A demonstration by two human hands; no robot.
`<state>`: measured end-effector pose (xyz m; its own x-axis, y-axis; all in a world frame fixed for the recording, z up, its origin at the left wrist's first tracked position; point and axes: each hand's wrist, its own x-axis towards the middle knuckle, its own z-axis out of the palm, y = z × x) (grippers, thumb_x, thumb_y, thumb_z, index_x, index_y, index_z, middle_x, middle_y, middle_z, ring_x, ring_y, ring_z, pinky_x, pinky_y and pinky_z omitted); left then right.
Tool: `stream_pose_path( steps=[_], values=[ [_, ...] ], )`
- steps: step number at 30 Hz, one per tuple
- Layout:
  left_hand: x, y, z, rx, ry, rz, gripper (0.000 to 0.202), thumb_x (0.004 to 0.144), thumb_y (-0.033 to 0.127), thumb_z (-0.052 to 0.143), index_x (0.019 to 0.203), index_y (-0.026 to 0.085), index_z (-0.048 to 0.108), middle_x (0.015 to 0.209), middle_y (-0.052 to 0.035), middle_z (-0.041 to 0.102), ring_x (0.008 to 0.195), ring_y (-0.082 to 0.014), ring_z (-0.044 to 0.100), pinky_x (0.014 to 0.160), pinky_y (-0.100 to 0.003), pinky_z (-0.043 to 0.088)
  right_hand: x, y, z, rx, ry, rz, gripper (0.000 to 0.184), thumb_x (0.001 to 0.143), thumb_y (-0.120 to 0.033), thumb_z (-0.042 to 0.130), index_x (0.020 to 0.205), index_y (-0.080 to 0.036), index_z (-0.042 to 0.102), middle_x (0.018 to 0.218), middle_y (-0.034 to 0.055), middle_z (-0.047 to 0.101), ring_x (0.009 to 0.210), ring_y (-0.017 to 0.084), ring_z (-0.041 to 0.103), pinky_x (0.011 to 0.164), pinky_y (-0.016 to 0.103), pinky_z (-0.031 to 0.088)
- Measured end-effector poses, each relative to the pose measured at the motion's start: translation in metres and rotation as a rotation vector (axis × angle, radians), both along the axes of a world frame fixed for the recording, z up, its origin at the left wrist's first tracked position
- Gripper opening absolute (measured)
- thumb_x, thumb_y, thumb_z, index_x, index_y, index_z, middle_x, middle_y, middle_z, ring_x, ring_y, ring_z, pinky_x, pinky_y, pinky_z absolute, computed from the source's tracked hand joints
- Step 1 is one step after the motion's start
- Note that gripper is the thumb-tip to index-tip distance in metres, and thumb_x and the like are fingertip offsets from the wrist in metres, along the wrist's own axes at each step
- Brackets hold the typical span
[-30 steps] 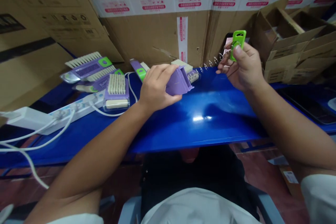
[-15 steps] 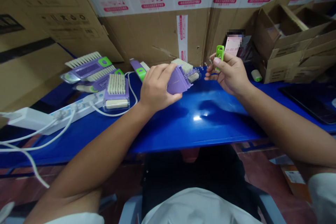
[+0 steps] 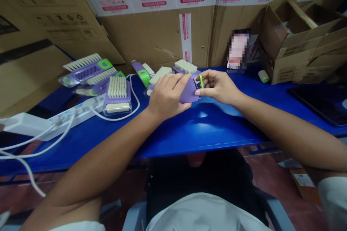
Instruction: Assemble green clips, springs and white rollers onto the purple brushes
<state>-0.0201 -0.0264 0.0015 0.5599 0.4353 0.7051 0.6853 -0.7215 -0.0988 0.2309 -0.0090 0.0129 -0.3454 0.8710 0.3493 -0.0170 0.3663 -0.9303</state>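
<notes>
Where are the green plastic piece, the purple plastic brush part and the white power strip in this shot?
green plastic piece [image 3: 201,81]: head view, on its narrow edge.
purple plastic brush part [image 3: 187,94]: head view, on its flat purple face.
white power strip [image 3: 80,107]: head view, on its top face.

Purple brush back: mostly covered by left hand, underside unseen. Green piece: only a thin sliver shows past the fingers of right hand, shape too hidden to tell. Card in clear stand: pixelated, print unreadable. Red print on packing tape: too small to read. Open cardboard box: cut off at right edge, inside not visible. Dark flat slab: runs off right edge, kind unclear. White cables: run off left edge.
</notes>
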Motion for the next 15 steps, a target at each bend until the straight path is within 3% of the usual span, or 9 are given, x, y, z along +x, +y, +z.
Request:
stream_pose_path(
  steps=[4, 8, 10, 13, 15],
  values=[
    [-0.001, 0.0, 0.0, 0.033, -0.007, -0.012, 0.078, 0.084, 0.03, 0.081, 0.16, 0.018, 0.063, 0.144, -0.0188, 0.078, 0.129, -0.0432, 0.075, 0.113, -0.058, 0.06, -0.003, -0.001, -0.004, 0.02, -0.032, 0.019, 0.069, 0.057, -0.068, 0.113, 0.098, -0.022, 0.081, 0.065, -0.0071, 0.065, 0.051, 0.011, 0.052, 0.046, 0.028, 0.042],
    [0.001, -0.002, -0.001, -0.008, 0.003, 0.007, 0.079, 0.084, 0.031, 0.082, 0.16, 0.019, 0.064, 0.145, -0.0187, 0.078, 0.13, -0.0436, 0.074, 0.115, -0.059, 0.059, -0.003, -0.004, -0.007, 0.126, -0.151, -0.001, 0.065, 0.069, -0.08, 0.104, 0.084, -0.022, 0.078, 0.061, -0.0075, 0.057, 0.053, 0.01, 0.045, 0.049, 0.029, 0.034],
    [0.003, -0.002, -0.002, -0.01, -0.001, 0.009, 0.079, 0.084, 0.032, 0.082, 0.159, 0.019, 0.065, 0.144, -0.0187, 0.078, 0.128, -0.0434, 0.075, 0.114, -0.059, 0.06, -0.002, -0.005, -0.006, 0.185, -0.219, -0.034, 0.066, 0.07, -0.082, 0.102, 0.082, -0.023, 0.075, 0.063, -0.0067, 0.057, 0.057, 0.011, 0.047, 0.054, 0.03, 0.037],
    [0.004, -0.001, -0.003, 0.009, -0.032, 0.012, 0.077, 0.086, 0.035, 0.082, 0.16, 0.019, 0.065, 0.144, -0.0181, 0.079, 0.128, -0.0425, 0.076, 0.115, -0.058, 0.06, 0.002, -0.009, -0.003, 0.24, -0.25, -0.111, 0.075, 0.066, -0.082, 0.104, 0.11, -0.026, 0.079, 0.071, -0.0063, 0.067, 0.063, 0.015, 0.057, 0.063, 0.032, 0.048],
    [0.001, 0.002, -0.003, 0.019, -0.065, 0.011, 0.079, 0.087, 0.037, 0.083, 0.161, 0.019, 0.063, 0.146, -0.0176, 0.079, 0.13, -0.0422, 0.076, 0.118, -0.058, 0.06, 0.003, -0.012, -0.001, 0.308, -0.273, -0.144, 0.078, 0.071, -0.08, 0.103, 0.124, -0.03, 0.078, 0.084, -0.0032, 0.075, 0.069, 0.018, 0.065, 0.071, 0.035, 0.057]
  ],
)
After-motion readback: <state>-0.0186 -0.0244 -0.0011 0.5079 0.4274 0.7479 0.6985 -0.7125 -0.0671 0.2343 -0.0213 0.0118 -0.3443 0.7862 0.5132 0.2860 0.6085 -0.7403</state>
